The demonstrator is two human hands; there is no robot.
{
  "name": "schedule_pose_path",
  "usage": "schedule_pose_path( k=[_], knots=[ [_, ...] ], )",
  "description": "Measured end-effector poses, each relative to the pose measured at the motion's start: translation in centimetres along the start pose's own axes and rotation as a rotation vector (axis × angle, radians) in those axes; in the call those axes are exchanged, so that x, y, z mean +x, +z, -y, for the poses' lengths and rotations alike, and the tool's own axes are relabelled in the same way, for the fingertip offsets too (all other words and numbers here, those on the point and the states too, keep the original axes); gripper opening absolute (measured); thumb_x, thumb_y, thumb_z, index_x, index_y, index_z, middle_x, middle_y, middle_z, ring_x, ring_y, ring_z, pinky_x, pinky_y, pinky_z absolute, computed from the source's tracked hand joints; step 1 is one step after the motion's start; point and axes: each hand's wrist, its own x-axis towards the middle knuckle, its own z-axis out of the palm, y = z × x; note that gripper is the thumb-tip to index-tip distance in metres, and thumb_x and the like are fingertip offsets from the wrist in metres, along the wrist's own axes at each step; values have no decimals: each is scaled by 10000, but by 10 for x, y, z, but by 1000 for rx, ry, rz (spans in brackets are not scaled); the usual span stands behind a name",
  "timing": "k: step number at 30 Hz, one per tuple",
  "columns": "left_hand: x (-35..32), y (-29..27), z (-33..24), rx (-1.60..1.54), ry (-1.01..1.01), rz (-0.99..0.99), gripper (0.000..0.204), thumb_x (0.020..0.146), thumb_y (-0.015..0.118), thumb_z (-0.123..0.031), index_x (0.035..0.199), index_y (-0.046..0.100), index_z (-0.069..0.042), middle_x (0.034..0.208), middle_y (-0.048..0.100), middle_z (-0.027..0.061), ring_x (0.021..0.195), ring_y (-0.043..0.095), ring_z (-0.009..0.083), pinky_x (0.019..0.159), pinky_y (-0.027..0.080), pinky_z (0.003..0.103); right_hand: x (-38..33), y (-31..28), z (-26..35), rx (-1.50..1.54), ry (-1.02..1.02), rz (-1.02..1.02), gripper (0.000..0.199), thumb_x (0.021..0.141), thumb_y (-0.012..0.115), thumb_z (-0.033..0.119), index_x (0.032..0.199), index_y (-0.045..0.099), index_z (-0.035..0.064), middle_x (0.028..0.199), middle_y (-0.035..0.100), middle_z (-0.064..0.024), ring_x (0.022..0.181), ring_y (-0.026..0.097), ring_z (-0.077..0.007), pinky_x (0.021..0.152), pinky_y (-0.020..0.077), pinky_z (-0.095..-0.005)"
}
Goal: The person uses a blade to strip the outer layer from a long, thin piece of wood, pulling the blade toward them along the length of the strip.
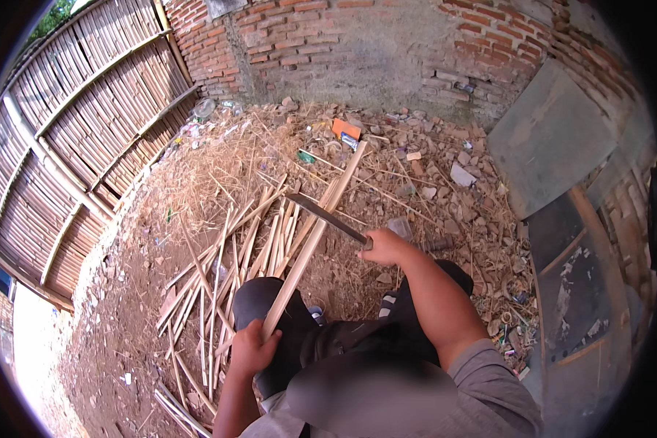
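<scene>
My left hand (253, 348) is closed around the near end of a long pale bamboo strip (297, 273), which slants up and away over my left knee. My right hand (384, 247) grips the handle of a machete (331, 220). The dark blade points left and lies across the strip, apparently touching it about midway along. Beyond the blade the far part of the strip looks split or doubled. Many cut bamboo pieces (213, 286) lie in a loose heap on the ground to the left of my knees.
A bamboo fence (87, 109) runs along the left, and a worn brick wall (358, 62) closes off the back. Rubble and dry straw (197, 171) cover the dirt. Grey sheets (555, 139) lean at the right. An orange scrap (346, 129) lies near the wall.
</scene>
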Motion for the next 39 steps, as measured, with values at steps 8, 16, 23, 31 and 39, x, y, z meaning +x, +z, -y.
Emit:
schedule_pose_path(
  k=[8, 16, 23, 31, 39],
  knots=[
    [0, 0, 1, -38, 7, -13, 364, 849, 765, -330, 876, 592, -11, 686, 629, 231, 712, 650, 457, 629, 499, 517, 0, 1, 3, 17, 10, -4, 455, 798, 807, 387, 1044, 710, 17, 995, 714, -221, 951, 697, -385, 841, 538, -456],
    [1, 0, -2, -26, 21, -11, 365, 851, 765, -316, 864, 581, -2, 680, 621, 238, 699, 639, 463, 626, 492, 520, 2, 7, -3, -11, -36, -56, 465, 789, 814, 388, 1047, 708, 16, 980, 714, -221, 938, 698, -385, 835, 539, -454],
    [2, 0, -2, -29, 29, -4, 365, 852, 768, -310, 851, 571, -3, 687, 624, 244, 706, 642, 466, 634, 497, 521, 1, 9, -4, 14, -28, -49, 474, 785, 814, 382, 1062, 706, 13, 954, 712, -227, 928, 700, -383, 826, 539, -453],
    [1, -1, -2, -36, -4, 1, 370, 855, 763, -329, 881, 597, 1, 693, 632, 240, 707, 649, 457, 636, 501, 515, -2, 5, 5, 17, 6, -30, 474, 785, 808, 384, 1081, 711, 28, 970, 714, -224, 945, 696, -387, 834, 537, -455],
    [1, 1, -1, -58, -43, 19, 388, 843, 767, -360, 889, 607, -9, 730, 637, 239, 730, 650, 449, 650, 490, 496, 1, 7, 4, 11, 19, -6, 482, 789, 801, 384, 1110, 705, 37, 1008, 710, -232, 977, 690, -397, 855, 537, -463]
  ],
)
